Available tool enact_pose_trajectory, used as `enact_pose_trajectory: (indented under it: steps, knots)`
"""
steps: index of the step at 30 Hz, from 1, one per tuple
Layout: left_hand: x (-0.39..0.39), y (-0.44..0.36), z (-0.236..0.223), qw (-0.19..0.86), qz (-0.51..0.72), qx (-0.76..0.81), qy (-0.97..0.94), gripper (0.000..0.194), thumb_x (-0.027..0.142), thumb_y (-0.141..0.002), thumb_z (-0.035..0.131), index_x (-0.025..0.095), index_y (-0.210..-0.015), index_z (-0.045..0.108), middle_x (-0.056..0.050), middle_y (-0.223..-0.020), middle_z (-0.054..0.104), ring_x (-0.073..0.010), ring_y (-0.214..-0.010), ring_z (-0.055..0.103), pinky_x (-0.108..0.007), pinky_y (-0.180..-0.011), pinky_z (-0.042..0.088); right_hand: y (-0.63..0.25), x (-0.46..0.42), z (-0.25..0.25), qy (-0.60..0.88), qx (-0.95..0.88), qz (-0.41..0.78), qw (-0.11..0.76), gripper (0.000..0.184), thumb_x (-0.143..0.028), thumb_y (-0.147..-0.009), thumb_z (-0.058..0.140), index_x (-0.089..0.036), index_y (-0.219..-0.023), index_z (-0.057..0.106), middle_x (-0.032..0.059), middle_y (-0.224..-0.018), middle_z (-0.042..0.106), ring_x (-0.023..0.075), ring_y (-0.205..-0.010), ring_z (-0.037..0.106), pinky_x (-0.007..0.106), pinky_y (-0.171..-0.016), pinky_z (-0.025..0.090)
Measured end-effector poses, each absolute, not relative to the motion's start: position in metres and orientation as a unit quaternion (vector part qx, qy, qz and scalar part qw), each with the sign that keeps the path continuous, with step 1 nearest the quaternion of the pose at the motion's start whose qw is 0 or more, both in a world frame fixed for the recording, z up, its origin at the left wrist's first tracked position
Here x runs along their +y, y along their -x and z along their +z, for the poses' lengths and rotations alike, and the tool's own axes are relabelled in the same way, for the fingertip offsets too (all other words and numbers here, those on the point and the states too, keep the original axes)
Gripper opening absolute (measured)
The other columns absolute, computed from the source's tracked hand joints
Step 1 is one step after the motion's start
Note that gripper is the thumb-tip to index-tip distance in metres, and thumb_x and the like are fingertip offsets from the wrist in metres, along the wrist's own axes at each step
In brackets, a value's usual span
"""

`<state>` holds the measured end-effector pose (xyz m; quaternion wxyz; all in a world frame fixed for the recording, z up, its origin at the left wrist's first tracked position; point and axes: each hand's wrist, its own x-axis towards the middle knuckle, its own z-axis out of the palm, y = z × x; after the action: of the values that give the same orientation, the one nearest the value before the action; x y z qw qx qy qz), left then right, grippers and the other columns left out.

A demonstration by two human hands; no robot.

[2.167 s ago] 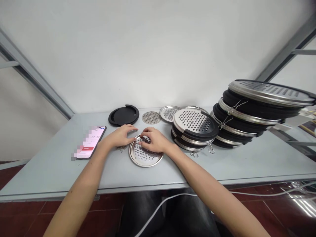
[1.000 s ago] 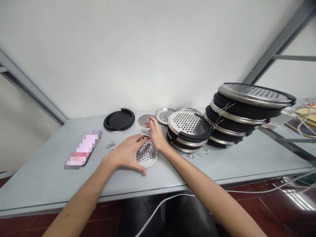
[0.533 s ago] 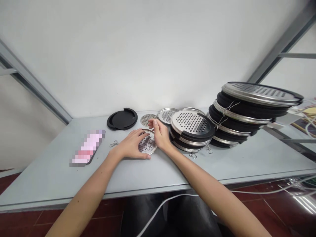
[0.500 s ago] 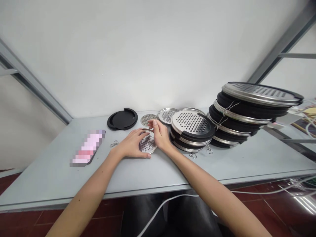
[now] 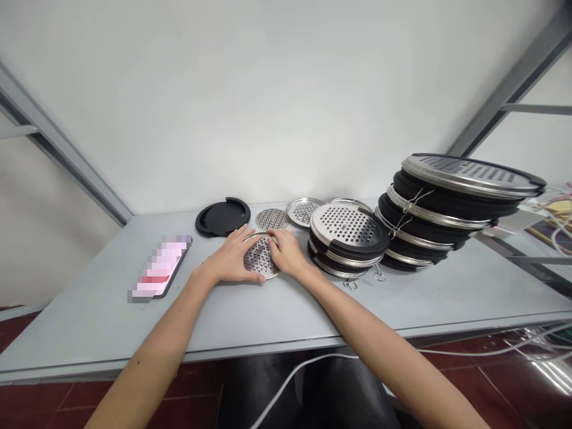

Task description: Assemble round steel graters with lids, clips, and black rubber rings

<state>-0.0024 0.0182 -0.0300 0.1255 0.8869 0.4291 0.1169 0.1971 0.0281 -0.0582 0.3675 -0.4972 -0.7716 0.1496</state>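
A round metal grater disc (image 5: pixel 261 257) with a raised rim lies on the table in front of me. My left hand (image 5: pixel 232 261) spans its left side, thumb at the near edge and fingers along the far edge. On the opposite side, my right hand (image 5: pixel 288 253) closes on the rim with bent fingers. Behind my hands are a flat perforated disc (image 5: pixel 271 219) and a rimmed grater disc (image 5: pixel 304 211). A black round plastic holder (image 5: pixel 222 218) with a raised partial rim lies beyond my left hand.
Right of my hands stands a short stack of graters in black holders (image 5: pixel 348 229). Farther right, a taller stack (image 5: pixel 447 208) leans, with wire clips on its sides. Loose wire clips (image 5: pixel 351 286) lie by the short stack. A phone (image 5: pixel 163 268) rests at left. A wall (image 5: pixel 268 107) rises behind the table.
My right hand has come down onto the disc's right rim from just above it. The disc and my left hand have shifted slightly left.
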Motion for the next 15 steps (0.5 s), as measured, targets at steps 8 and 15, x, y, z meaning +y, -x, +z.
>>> enact_pose_trajectory:
  steps: [8, 15]
  knots:
    - [0.021, 0.013, -0.032, 0.138, 0.133, 0.442, -0.877, 0.11, 0.071, -0.056, 0.079, 0.02, -0.146, 0.044, -0.018, -0.153, 0.036, -0.0388, -0.144, 0.029, -0.052, -0.117, 0.028, -0.2, 0.02, -0.048, 0.528, -0.785, 0.106, 0.308, 0.024, -0.024, -0.092, 0.051, -0.016, -0.105, 0.07, 0.0118, -0.108, 0.071, 0.0261, -0.105, 0.058, 0.037, -0.096, 0.041]
    - [0.018, 0.011, -0.028, 0.15, 0.119, 0.448, -0.873, 0.101, 0.069, -0.063, 0.076, 0.021, -0.146, 0.044, -0.016, -0.15, 0.042, -0.0386, -0.139, 0.039, -0.05, -0.114, 0.035, -0.198, 0.017, -0.045, 0.553, -0.775, 0.108, 0.286, 0.027, -0.028, -0.092, 0.052, -0.015, -0.108, 0.069, 0.0149, -0.11, 0.07, 0.0284, -0.107, 0.057, 0.04, -0.095, 0.041]
